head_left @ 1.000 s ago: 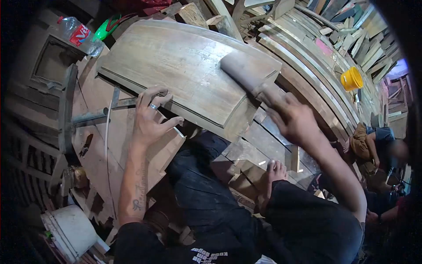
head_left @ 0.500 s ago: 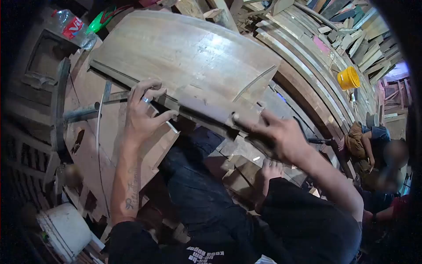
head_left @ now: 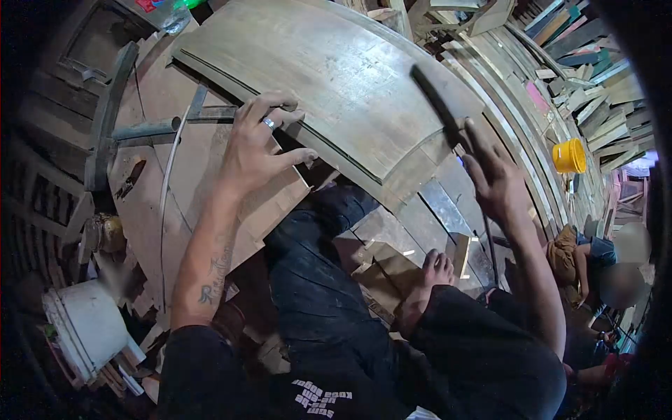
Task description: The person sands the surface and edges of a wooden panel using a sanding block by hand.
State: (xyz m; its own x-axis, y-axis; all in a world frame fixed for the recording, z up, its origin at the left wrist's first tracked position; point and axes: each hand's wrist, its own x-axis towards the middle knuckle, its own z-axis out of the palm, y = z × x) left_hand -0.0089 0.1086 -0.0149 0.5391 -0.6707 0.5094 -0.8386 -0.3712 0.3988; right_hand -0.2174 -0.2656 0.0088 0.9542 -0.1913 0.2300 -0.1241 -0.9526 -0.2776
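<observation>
A wide wooden panel (head_left: pixel 329 77) lies tilted in front of me, with a dark groove along its near edge. My left hand (head_left: pixel 255 143), wearing a ring, has its fingers curled over that edge and its thumb lower down, gripping the panel. My right hand (head_left: pixel 495 175) is at the panel's right end, closed on the lower end of a long, dark, flat strip (head_left: pixel 437 98). The strip slants up and left over the panel's right side; its exact kind I cannot make out. A bare foot (head_left: pixel 428 280) rests below the panel.
Boards (head_left: pixel 150 168) lie on the left beside a metal pipe (head_left: pixel 147 131). A white bucket (head_left: pixel 94 325) is at lower left, a yellow bucket (head_left: pixel 568 155) at right. Long planks (head_left: pixel 504 105) and scrap wood (head_left: pixel 609 105) fill the upper right. Another person (head_left: pixel 588 259) crouches at right.
My right hand has swung up and right, taking the strip from the panel's near edge to its right end. The left hand still grips the edge. The view has shifted.
</observation>
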